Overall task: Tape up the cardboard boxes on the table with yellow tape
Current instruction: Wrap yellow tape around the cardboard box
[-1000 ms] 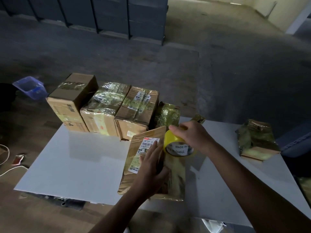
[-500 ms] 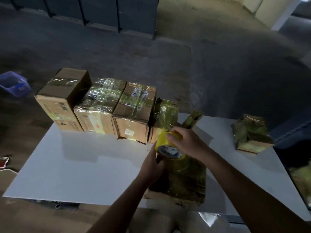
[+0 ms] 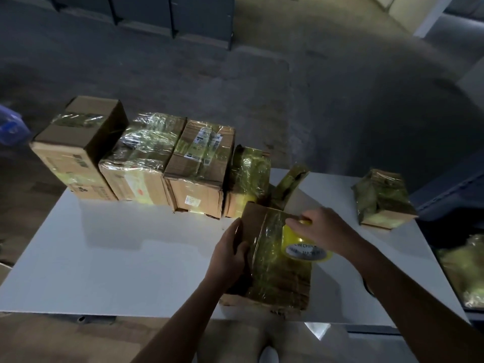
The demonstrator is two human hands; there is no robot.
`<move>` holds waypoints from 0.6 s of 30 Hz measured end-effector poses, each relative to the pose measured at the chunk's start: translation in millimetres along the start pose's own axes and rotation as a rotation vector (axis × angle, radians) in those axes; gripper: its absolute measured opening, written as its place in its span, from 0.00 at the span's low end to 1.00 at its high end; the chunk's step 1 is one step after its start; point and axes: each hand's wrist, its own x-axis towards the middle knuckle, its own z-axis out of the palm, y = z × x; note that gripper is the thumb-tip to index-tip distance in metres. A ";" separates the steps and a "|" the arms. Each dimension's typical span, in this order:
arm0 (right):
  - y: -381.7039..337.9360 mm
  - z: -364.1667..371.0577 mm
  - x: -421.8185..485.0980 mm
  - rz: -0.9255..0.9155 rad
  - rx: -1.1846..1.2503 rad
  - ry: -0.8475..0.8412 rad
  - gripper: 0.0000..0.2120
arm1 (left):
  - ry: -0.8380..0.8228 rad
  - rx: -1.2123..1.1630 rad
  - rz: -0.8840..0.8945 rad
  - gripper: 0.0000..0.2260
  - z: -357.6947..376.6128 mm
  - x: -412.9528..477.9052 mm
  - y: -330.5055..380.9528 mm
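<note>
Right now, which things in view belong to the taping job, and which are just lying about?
Job: cardboard box gripped by left hand; yellow tape roll held by right hand; row of taped boxes; lone wrapped box; white table.
Lying about: blue bin on the floor; dark cabinets behind.

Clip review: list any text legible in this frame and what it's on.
"IN CHINA" and "MADE": on the yellow tape roll in the right hand.
White labels on the third box from left: too blurred to read.
Dark print on the leftmost box: too blurred.
</note>
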 end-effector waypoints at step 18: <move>36.4 16.9 -26.1 0.169 0.628 0.063 0.09 | -0.174 0.951 0.309 0.36 18.7 1.0 12.2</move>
